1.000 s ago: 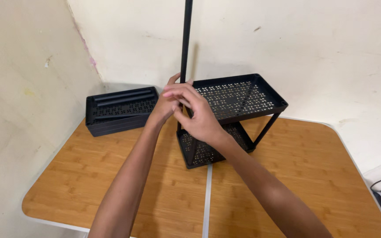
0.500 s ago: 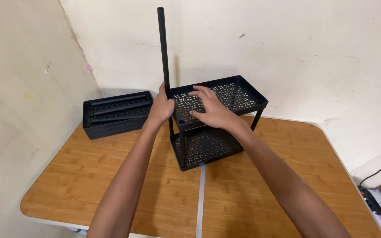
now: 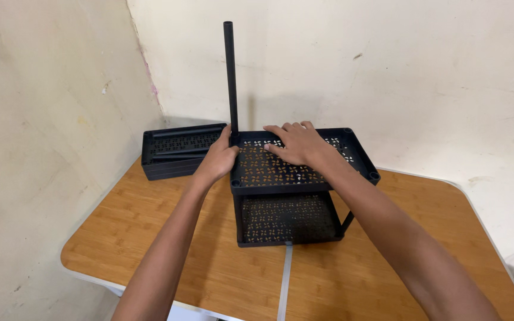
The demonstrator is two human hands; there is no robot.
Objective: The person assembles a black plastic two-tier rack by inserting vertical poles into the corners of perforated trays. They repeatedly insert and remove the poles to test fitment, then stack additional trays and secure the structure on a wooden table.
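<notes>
Both hands have shifted with the black two-tier perforated plastic rack (image 3: 295, 178), which half a second ago stood turned at an angle and now sits nearly square to the camera, its long front edge facing the person. It stands on the wooden folding table (image 3: 150, 238), over the pale seam that runs down the table's middle. The left hand (image 3: 218, 159) was wrapped round the back left corner of the upper shelf; it remains at the left edge, fingers curled closed about the shelf rim at the foot of the thin black upright pole (image 3: 230, 77). That pole rises straight from the back left corner and its whole length shows, top end included, as it did half a second ago. The right hand (image 3: 298, 144) has slid further back along the upper shelf; it lies flat on the patterned surface with its fingers spread open and pressed down, holding nothing. One second ago this hand was up beside the pole. The stack of black perforated trays (image 3: 176, 151) lies behind and to the left, well apart from the rack, against the cream wall (image 3: 388, 59), unmoved on the table.
</notes>
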